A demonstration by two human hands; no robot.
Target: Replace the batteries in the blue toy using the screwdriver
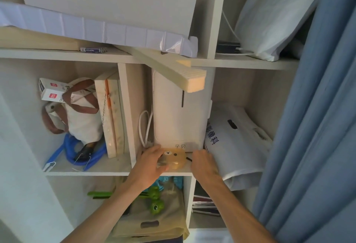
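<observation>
A translucent yellow bear-faced case (176, 158) lies on the middle shelf (119, 172) in front of a white appliance (179, 111). My left hand (152, 162) grips the case's left side, fingers over the top and thumb below. My right hand (204, 163) rests palm-down just right of the case. A thin black rod (188, 159) pokes out at its fingertips; whether the hand holds it is hidden. A pack of batteries (93, 49) lies on the upper shelf at the left. I cannot make out a blue toy with certainty.
A foam block (173, 69) juts out over the appliance. White bags (237, 146) fill the right compartment, and a blue curtain (317, 127) hangs at the right. Books, a canvas bag (82, 119) and blue hangers sit left. Green frog toys (156, 202) lie on the shelf below.
</observation>
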